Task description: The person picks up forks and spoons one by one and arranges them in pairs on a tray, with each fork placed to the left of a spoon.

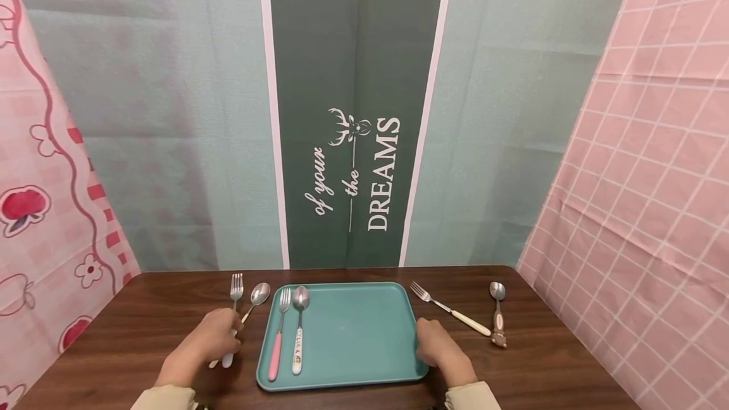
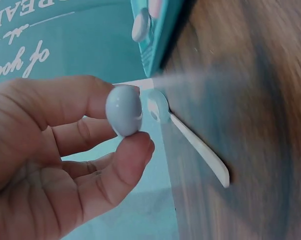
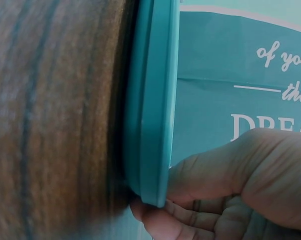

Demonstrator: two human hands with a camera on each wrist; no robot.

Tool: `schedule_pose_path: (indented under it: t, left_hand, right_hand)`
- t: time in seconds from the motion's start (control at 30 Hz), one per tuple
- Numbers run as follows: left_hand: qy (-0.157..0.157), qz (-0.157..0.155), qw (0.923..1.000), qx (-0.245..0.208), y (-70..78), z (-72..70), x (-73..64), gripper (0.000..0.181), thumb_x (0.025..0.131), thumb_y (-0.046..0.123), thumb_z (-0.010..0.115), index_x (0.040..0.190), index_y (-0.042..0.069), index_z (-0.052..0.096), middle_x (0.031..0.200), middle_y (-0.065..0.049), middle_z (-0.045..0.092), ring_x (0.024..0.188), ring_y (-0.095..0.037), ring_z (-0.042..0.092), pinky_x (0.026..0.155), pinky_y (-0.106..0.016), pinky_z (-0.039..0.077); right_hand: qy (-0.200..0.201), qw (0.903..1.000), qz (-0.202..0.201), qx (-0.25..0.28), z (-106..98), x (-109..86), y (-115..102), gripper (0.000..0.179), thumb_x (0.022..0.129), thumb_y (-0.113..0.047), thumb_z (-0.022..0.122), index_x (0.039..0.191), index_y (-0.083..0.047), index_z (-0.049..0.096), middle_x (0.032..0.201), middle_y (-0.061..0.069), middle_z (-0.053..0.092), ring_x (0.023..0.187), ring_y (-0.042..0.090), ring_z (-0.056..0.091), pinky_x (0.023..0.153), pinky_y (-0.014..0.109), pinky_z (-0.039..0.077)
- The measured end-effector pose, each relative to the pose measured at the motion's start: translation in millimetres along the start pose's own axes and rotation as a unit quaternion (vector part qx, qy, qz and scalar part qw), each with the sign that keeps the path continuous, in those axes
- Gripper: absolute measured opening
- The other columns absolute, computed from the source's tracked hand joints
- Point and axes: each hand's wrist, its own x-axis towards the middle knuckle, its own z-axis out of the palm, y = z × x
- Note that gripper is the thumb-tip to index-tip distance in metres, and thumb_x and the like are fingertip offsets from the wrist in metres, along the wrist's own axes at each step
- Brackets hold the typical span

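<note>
My left hand [image 1: 212, 336] pinches a fork [image 1: 236, 288] by its pale blue handle, left of the teal tray [image 1: 361, 337]. In the left wrist view the rounded handle end [image 2: 124, 111] sits between thumb and finger. Just beyond that fork lies a spoon [image 1: 260, 294] with a cream handle, partly hidden by the hand. My right hand [image 1: 437, 347] grips the tray's right rim, thumb on the inner side and fingers underneath, as the right wrist view shows. On the tray's left side, a pink-handled fork [image 1: 275, 356] and a spoon with a patterned white handle [image 1: 298, 353] lie side by side.
Right of the tray, a fork with a cream handle [image 1: 471, 323] lies slanted on the wooden table [image 1: 547, 359]. Farther right is a spoon with a brown bear-shaped handle [image 1: 498, 323]. A printed curtain [image 1: 353, 49] hangs behind the table, with pink cloths at both sides.
</note>
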Motion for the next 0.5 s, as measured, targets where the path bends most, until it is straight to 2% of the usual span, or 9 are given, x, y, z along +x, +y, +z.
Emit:
schedule_pose_path:
  t: [0.2,0.5]
  left_hand:
    - [-0.001,0.001,0.9999,-0.015,11.8,6.6,2.5,0.021,0.054,-0.003,0.069,0.072,0.003,0.060,0.070,-0.004,0.051,0.067,-0.018,0.049,0.063,-0.034,0.044]
    - [-0.020,-0.022,0.9990,-0.033,25.6,13.4,6.3,0.021,0.057,-0.004,0.071,0.074,0.000,0.060,0.071,-0.006,0.050,0.065,-0.019,0.047,0.056,-0.031,0.043]
  right_hand:
    - [0.004,1.0000,-0.002,0.000,0.5,-0.1,1.1,0.016,0.066,0.015,0.050,0.071,0.000,0.052,0.063,0.008,0.046,0.057,0.020,0.043,0.051,0.035,0.043]
    - [0.002,1.0000,-0.005,-0.001,0.0,0.7,2.1,0.016,0.064,0.015,0.050,0.071,0.000,0.051,0.063,0.009,0.047,0.056,0.020,0.042,0.051,0.036,0.043]
